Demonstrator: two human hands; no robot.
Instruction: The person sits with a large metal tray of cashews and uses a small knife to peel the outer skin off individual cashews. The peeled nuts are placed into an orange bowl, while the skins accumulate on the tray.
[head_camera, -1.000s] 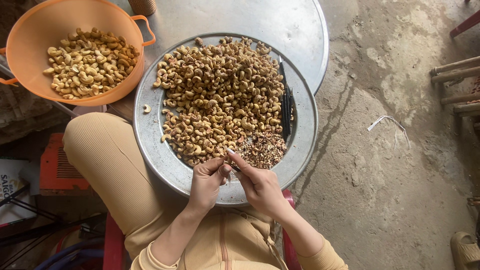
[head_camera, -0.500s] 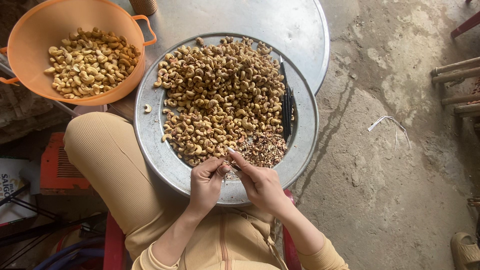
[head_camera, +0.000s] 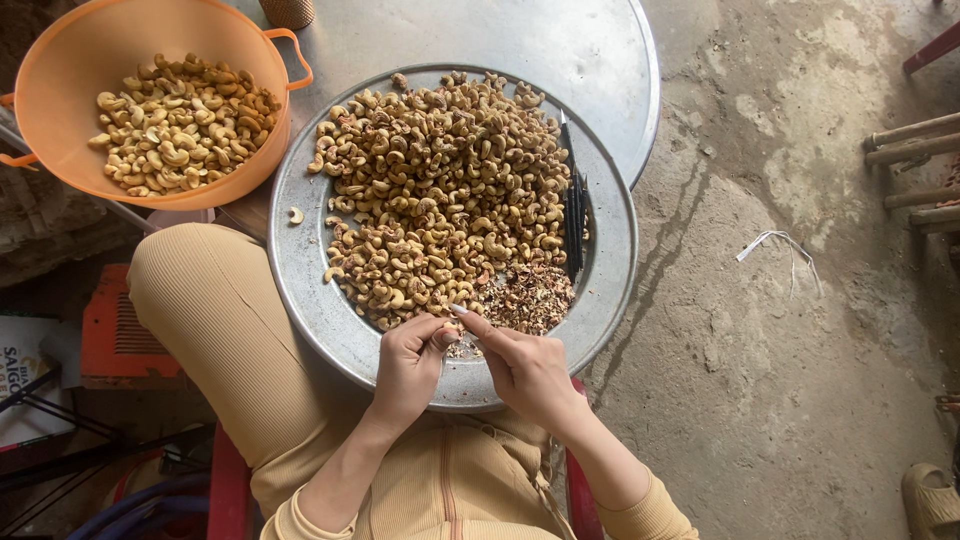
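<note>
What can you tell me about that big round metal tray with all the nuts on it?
The tray is a wide, shallow round pan of dull grey metal with a raised rim, resting on the person's lap and overlapping a second metal disc. A heap of cashews covers most of it, flaky peelings sit near the front, and dark tools lie at its right. Both hands, left hand and right hand, work over its near rim.

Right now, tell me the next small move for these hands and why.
Probably finish scraping the cashew pinched in the left hand: the right hand works at it over the metal tray, beside the heap of peelings.
</note>
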